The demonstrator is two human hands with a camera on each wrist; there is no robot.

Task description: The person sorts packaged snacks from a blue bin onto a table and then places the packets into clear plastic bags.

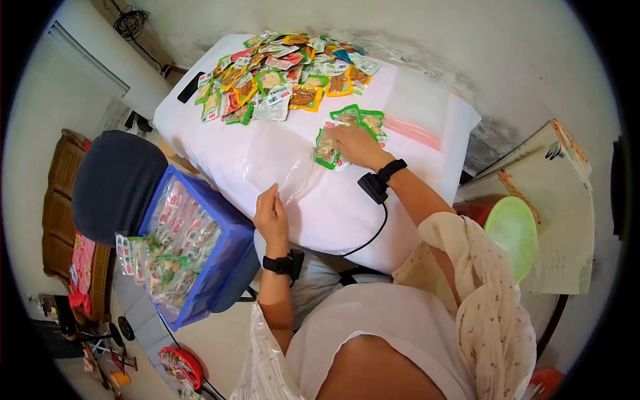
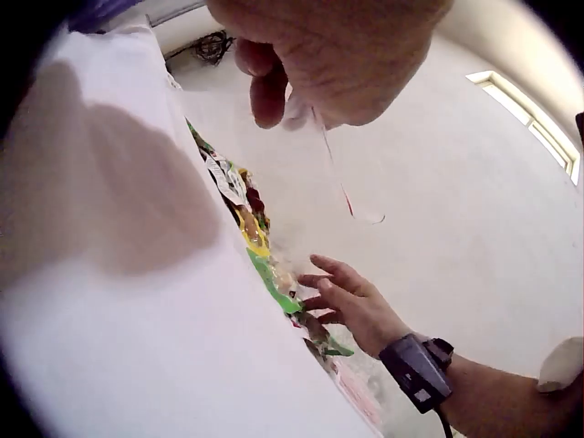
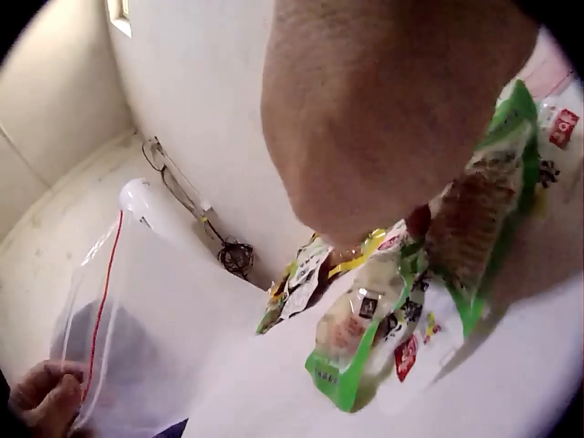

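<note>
Your left hand (image 1: 271, 217) pinches the bag (image 3: 96, 338) near the edge of the desk (image 1: 347, 220); your right hand (image 1: 360, 147), fingers spread, is at packets (image 1: 327, 152) farther in.

Soft, fairly even light — a broad shadow (image 2: 151, 196) dulls the white cloth (image 2: 173, 356) — wrist views hazy, corners black.

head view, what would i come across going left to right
Brown wooden furniture, blue basket, left hand, right hand, light green rounded item. Things whose spans overlap these are left out.
</note>
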